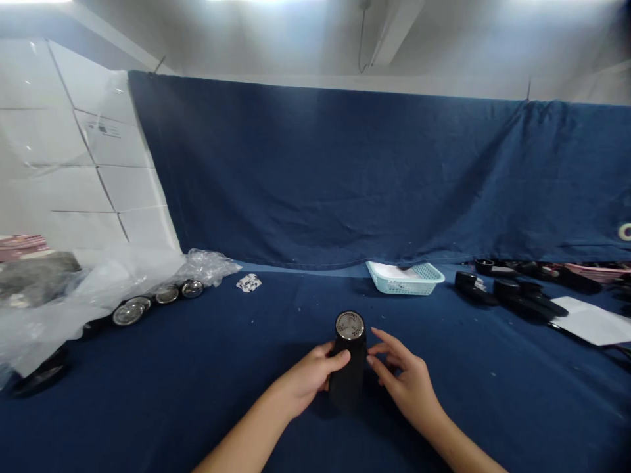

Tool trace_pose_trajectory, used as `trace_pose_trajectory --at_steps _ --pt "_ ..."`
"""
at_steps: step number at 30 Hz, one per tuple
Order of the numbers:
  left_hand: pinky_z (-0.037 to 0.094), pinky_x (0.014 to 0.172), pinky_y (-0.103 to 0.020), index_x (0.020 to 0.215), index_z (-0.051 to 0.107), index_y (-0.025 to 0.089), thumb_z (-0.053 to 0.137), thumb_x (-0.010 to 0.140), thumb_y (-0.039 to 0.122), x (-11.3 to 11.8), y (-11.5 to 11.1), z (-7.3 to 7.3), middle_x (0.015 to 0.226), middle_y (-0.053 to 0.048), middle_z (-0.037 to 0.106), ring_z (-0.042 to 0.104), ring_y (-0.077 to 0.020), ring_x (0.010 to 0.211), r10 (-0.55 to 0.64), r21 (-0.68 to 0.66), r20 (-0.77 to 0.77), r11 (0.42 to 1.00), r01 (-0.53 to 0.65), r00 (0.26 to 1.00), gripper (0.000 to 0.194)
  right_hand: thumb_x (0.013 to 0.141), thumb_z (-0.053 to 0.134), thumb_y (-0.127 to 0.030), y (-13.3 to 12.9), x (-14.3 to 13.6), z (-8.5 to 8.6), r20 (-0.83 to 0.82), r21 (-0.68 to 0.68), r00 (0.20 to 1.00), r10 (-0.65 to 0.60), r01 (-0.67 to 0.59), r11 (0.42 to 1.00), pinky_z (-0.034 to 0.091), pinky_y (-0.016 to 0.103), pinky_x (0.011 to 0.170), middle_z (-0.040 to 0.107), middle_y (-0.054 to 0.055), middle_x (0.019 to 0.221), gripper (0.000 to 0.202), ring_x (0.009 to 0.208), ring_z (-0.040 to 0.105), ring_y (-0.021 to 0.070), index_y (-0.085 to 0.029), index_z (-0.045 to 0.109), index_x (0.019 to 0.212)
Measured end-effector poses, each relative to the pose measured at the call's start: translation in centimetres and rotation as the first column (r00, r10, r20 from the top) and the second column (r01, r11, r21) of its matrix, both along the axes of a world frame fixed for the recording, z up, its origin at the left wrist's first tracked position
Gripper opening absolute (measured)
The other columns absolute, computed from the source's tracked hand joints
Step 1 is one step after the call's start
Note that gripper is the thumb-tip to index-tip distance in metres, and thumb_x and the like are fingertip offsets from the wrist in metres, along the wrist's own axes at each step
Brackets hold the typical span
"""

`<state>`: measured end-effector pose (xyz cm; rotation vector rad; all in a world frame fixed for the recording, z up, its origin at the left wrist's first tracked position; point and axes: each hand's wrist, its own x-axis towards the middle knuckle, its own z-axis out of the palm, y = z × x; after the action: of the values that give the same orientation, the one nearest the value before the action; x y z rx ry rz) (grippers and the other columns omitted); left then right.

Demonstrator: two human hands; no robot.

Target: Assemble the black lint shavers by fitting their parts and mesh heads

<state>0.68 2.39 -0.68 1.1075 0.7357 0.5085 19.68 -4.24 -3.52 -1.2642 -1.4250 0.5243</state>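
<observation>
A black, cylinder-shaped fabric shaver [348,374] stands upright near the front middle of the blue cloth, its round, silver, perforated head [350,325] facing up. My left hand [311,376] is wrapped around its left side, thumb across the front; the other fingers are partly hidden behind the body. On the opposite side is my right hand [401,374], fingers curved and apart with nothing between them. Its fingertips come close to the shaver's right edge; whether they touch it I cannot tell.
Several round-headed black devices [129,313] lie at left beside clear plastic wrap [210,266]. A small black-and-white patterned piece [249,283] and a light-blue basket [405,287] sit further back. Black parts [522,299] and white paper [594,320] lie right. A blue curtain [315,171] hangs behind.
</observation>
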Motion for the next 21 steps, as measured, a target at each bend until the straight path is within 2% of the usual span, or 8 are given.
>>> trace_pose_trajectory --at_steps 10,14,17,19,21 --pt "0.046 0.069 -0.026 0.124 0.057 0.021 0.074 0.075 0.044 0.1 -0.1 -0.3 0.107 -0.009 0.069 0.065 -0.0205 0.086 -0.002 0.073 -0.020 0.997 0.003 1.000 0.057 0.085 0.060 -0.045 0.1 0.3 -0.2 -0.078 -0.041 0.997 0.027 -0.030 0.999 0.052 0.026 0.049 0.067 0.004 0.088 0.051 0.052 0.057 0.0124 -0.022 0.049 0.129" --pt "0.045 0.068 -0.026 0.120 0.060 0.019 0.075 0.074 0.043 0.0 -0.2 -0.1 0.100 -0.009 0.071 0.065 -0.0187 0.081 0.029 0.024 0.013 0.999 -0.029 1.000 0.054 0.084 0.060 -0.046 0.3 0.5 -0.4 -0.078 -0.071 0.997 0.012 -0.017 0.997 0.052 0.026 0.052 0.066 0.003 0.085 0.053 0.053 0.056 0.0123 -0.022 0.048 0.130" --pt "0.046 0.069 -0.026 0.117 0.062 0.017 0.076 0.074 0.039 -0.3 -0.4 0.2 0.099 -0.009 0.071 0.065 -0.0189 0.081 0.050 0.006 0.098 0.999 -0.050 0.994 0.051 0.083 0.061 -0.050 0.7 0.8 -0.8 -0.075 -0.093 0.996 -0.043 0.036 0.995 0.050 0.026 0.051 0.064 0.002 0.079 0.052 0.051 0.056 0.0129 -0.020 0.052 0.124" --pt "0.047 0.073 -0.027 0.116 0.062 0.017 0.076 0.074 0.037 -1.0 -0.9 0.5 0.101 -0.010 0.071 0.066 -0.0204 0.086 0.082 -0.030 0.171 0.997 -0.078 0.982 0.049 0.083 0.059 -0.051 1.0 1.0 -1.3 -0.081 -0.116 0.994 -0.078 0.068 0.991 0.049 0.027 0.051 0.062 0.000 0.073 0.048 0.051 0.056 0.0137 -0.019 0.056 0.118" --pt "0.047 0.078 -0.027 0.113 0.064 0.016 0.077 0.073 0.036 -2.7 -1.5 0.8 0.104 -0.010 0.071 0.066 -0.0220 0.094 0.142 -0.084 0.207 0.988 -0.127 0.968 0.046 0.085 0.055 -0.054 1.4 1.3 -1.9 -0.096 -0.151 0.990 -0.106 0.091 0.984 0.048 0.027 0.049 0.063 0.001 0.071 0.045 0.049 0.056 0.0143 -0.019 0.058 0.113"
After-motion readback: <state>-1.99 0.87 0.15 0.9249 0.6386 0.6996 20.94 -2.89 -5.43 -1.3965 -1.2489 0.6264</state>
